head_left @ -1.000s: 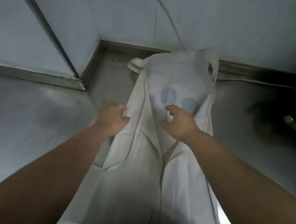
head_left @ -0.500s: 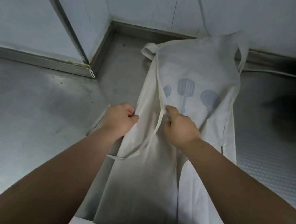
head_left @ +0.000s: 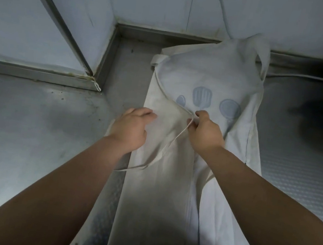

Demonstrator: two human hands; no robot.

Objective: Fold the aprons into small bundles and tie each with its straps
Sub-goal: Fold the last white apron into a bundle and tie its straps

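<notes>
Two hands on the apron [head_left: 169, 195]: right hand [head_left: 204, 133] pinches a strap [head_left: 171, 143], left hand [head_left: 131, 126] rests relaxed.

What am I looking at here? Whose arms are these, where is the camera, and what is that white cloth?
There is no machine here. These are a person's bare arms, filmed by one camera worn on the head and looking down at the hands. A white apron with a blue utensil print lies lengthwise on a metal counter, its top end against the wall. The right hand pinches a thin strap that trails across the cloth toward the left. The left hand rests on the apron's left edge with loose fingers, holding nothing that I can see. The apron is not yet bundled or tied.
</notes>
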